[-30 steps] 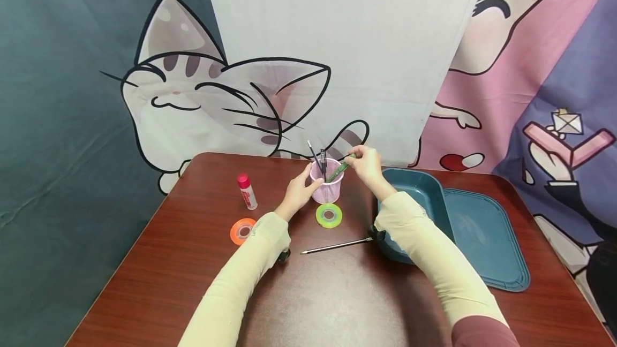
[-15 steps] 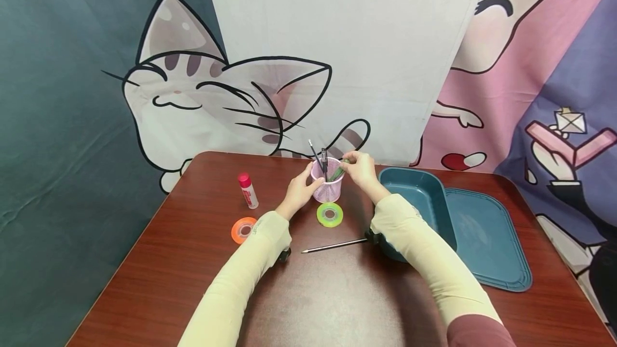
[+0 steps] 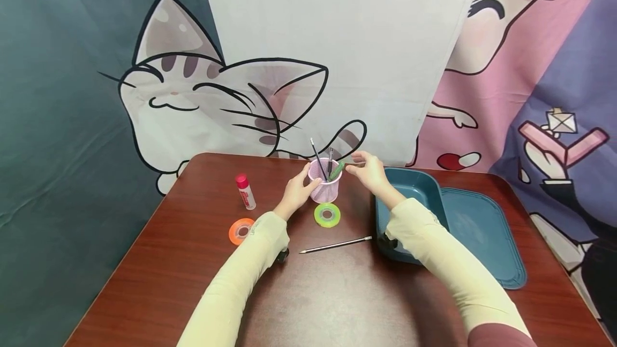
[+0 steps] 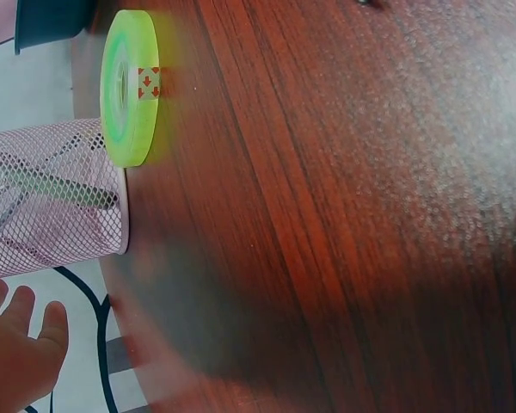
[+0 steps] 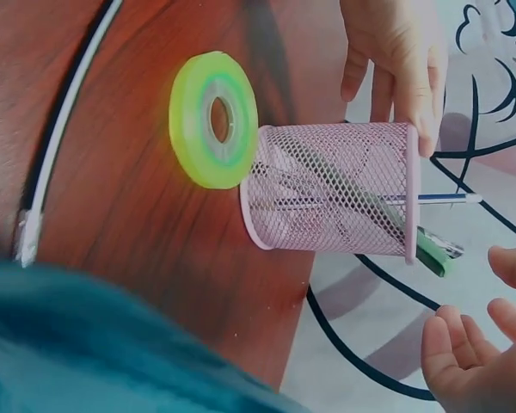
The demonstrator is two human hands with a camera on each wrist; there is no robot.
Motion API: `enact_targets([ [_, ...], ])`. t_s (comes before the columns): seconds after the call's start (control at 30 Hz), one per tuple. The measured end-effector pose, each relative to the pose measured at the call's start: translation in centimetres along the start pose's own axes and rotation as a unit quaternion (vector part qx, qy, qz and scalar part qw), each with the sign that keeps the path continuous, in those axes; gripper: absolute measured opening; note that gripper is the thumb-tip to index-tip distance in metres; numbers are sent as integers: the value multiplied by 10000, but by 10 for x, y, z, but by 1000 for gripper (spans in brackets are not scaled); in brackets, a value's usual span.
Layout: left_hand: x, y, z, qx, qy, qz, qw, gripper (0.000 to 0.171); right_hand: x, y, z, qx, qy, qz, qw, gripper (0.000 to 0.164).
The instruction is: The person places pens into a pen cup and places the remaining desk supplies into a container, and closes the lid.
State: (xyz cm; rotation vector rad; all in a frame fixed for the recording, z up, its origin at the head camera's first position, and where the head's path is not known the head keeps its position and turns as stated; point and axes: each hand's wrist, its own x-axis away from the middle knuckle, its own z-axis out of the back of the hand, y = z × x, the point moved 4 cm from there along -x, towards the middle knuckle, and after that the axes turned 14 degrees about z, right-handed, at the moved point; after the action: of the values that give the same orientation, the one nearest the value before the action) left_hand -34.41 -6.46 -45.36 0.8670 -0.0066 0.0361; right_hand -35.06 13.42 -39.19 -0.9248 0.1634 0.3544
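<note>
A pink mesh pen holder (image 3: 324, 191) stands near the table's far edge, held at its rim by my left hand (image 3: 295, 191), thumb in front. In the right wrist view, the left hand (image 5: 396, 60) touches the holder's rim (image 5: 413, 189). A pencil (image 3: 316, 157), a dark pen (image 3: 330, 160) and a slim green pen-like item (image 3: 337, 171) lean inside the holder. Just right of it, my right hand (image 3: 371, 174) hovers with fingers apart and nothing between them. The same hand (image 5: 482, 353) shows beyond the green tip (image 5: 432, 256) in the right wrist view.
A green tape roll (image 3: 327, 215) lies before the holder, a black pencil (image 3: 336, 244) nearer. A glue stick (image 3: 246, 193) and an orange tape roll (image 3: 240, 231) are left. Below my right forearm sits a teal bin (image 3: 383, 218), its lid (image 3: 482, 234) beside it.
My right hand lowered the green item into the holder, let go of it and drew back right. The pen inside shifted slightly right. My left hand stayed at the holder.
</note>
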Motion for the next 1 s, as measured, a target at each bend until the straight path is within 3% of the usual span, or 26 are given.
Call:
enact_targets([
  [0.37, 1, -1, 0, 39, -39, 11, 10000, 63, 33, -11, 8, -27, -463, 141, 9988, 43],
  [0.77, 0, -1, 0, 10, -37, 36, 10000, 62, 69, -23, 0, -931, -856, 345, 9914, 41],
  [1.0, 0, -1, -1, -35, -73, 36, 10000, 62, 85, -27, -6, -950, -1120, 440, 9882, 38],
])
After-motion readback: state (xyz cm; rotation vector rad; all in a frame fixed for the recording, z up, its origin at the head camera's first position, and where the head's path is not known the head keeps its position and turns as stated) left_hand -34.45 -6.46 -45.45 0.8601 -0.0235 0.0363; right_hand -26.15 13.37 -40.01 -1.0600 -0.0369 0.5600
